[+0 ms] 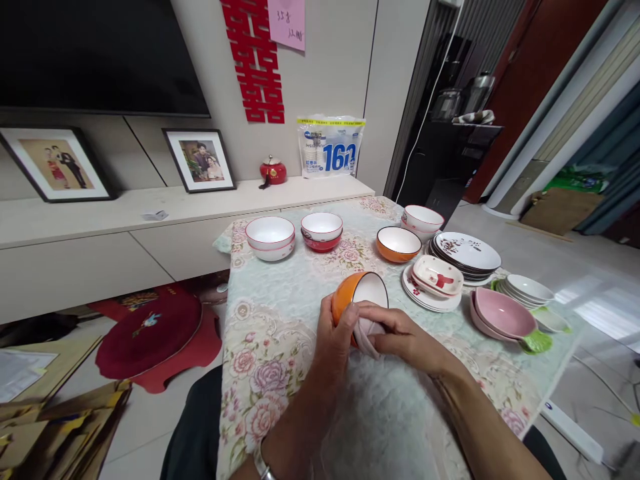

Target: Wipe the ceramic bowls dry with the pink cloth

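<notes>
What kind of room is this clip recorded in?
Most likely a home living room. A large black wall-mounted television hangs over a long pale low cabinet with framed photographs, and stacked ceramic bowls and plates cover a table under a floral quilted cloth.

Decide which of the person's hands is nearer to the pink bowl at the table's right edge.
Right. The right hand presses a cloth at the tilted orange bowl, on the pink bowl's side; the left hand grips the orange bowl's far side.
</notes>
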Tool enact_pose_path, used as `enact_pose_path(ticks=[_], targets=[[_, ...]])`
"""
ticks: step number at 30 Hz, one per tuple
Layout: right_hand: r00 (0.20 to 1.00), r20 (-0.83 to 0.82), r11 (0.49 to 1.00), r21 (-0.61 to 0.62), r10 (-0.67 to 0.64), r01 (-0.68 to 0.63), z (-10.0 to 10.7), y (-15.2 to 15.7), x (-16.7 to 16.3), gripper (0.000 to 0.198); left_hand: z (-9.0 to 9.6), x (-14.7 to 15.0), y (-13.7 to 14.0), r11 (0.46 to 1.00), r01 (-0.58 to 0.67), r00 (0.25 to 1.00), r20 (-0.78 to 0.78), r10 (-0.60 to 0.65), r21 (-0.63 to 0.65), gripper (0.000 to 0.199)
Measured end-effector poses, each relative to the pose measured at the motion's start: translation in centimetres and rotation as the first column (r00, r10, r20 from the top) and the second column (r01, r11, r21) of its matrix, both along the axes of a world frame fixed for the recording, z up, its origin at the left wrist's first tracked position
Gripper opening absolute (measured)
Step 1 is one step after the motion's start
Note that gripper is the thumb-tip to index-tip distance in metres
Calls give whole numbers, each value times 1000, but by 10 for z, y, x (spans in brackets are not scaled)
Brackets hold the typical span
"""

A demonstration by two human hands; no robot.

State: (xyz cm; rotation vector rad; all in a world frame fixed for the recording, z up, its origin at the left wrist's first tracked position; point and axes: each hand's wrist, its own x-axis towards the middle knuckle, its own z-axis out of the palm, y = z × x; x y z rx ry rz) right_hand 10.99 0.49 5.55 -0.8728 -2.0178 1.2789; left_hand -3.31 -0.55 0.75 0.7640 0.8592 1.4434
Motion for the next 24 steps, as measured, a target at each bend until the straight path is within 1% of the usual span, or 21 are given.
enact_pose_path(ticks=[2,4,5,7,9,10,12,13,15,17,19,22,24], targets=[[990,64,992,17,126,-127,9,-1,3,62,1,-1,1,999,-31,999,-15,31,-9,42],[972,170,982,66,165,-178,14,-3,6,65,1,0,1,998,-50,999,-16,50,-36,41],[959,235,977,100,159,-186,14,-4,6,65,2,0,2,997,-49,999,-4,49,-54,41],[924,374,965,205,74,-160,10,-7,5,60,3,0,3,995,-40,999,31,43,-90,42],[871,487,934,337,-64,-119,3,-10,1,47,4,0,4,992,-47,998,45,52,-115,43],[844,522,915,388,-122,-108,0,-11,-1,40,4,-1,5,991,-55,997,41,60,-122,44],[812,557,895,433,-176,-103,-6,-13,-7,31,5,-3,7,991,-58,997,32,63,-123,45],[814,552,894,438,-181,-98,-7,-13,-10,30,5,-4,7,992,-45,998,36,49,-118,47],[852,493,898,435,-177,-66,-9,-14,-13,30,7,-5,6,995,8,998,65,-2,-98,51],[909,374,905,426,-182,5,-9,-13,-15,34,9,-3,3,996,65,993,105,-58,-64,57],[952,229,912,399,-203,99,-8,-13,-17,32,11,-1,1,994,101,984,151,-94,-35,63],[969,70,929,309,-235,203,-5,-13,-21,25,13,1,-2,994,111,974,198,-108,-8,68],[976,64,946,267,-209,185,-2,-13,-21,32,14,2,-2,995,96,975,203,-94,2,63]])
